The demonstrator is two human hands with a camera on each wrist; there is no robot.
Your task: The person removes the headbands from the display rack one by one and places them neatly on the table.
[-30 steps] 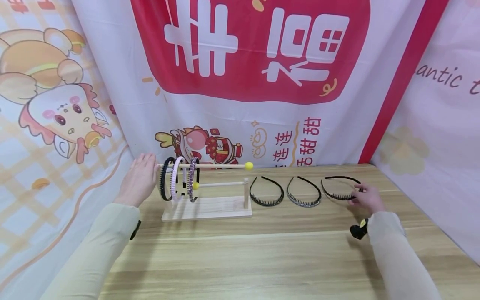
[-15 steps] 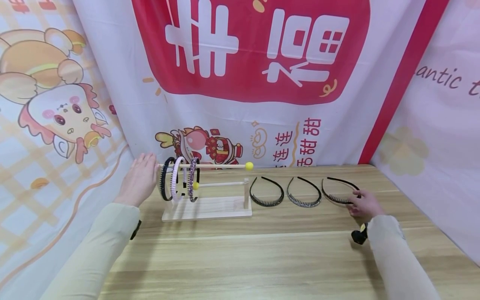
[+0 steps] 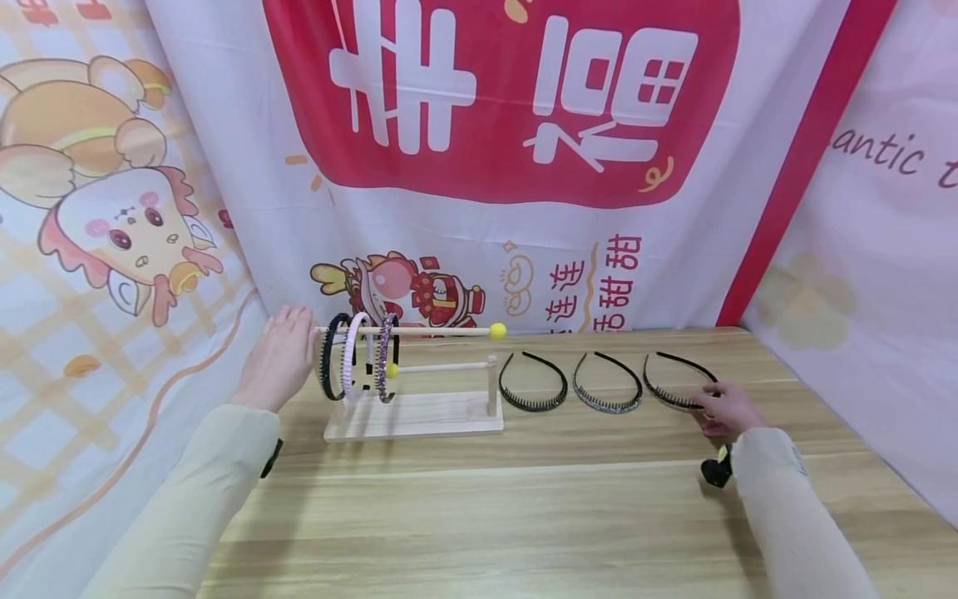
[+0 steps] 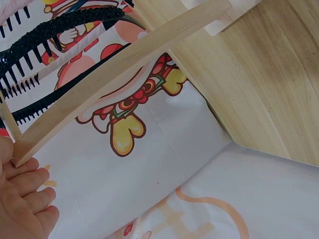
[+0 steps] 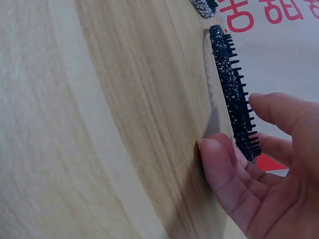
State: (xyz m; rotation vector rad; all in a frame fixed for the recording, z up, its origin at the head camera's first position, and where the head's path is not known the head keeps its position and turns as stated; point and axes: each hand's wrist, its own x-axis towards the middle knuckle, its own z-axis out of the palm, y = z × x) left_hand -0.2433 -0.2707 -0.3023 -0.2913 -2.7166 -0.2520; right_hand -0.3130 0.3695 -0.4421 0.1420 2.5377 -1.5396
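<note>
"What's changing on the right?"

"The black rhinestone headband (image 5: pixel 229 84) is turning on the tabletop (image 3: pixel 486 532). Its far leg, running nearly level a second ago, is now sloping down to the right, so the band is lying more like its neighbours, the plain black headband (image 3: pixel 535 406) and the silver-glitter headband (image 3: pixel 609 408)."

"And the right hand (image 3: pixel 729 408)?"

"It's holding the near right part of the band, thumb on one side and fingers curling round the other. The gap is small; how firmly it's gripping, I can't tell."

"What's that meaning for the work?"

"I'm judging that it's settling the band's angle in the row rather than lifting it. Three headbands are lying there, while the black toothed one (image 3: pixel 325 366), the pale pink one (image 3: pixel 347 366) and the purple glitter one (image 3: pixel 382 358) are hanging on the upper rod (image 3: pixel 449 332) of the wooden stand (image 3: pixel 441 420)."

"Is the left hand (image 3: pixel 277 353) moving?"

"Hardly. It's resting against the end of the wooden upright (image 4: pixel 109 74), fingers lying together, fairly straight, and it's not carrying anything."
</note>
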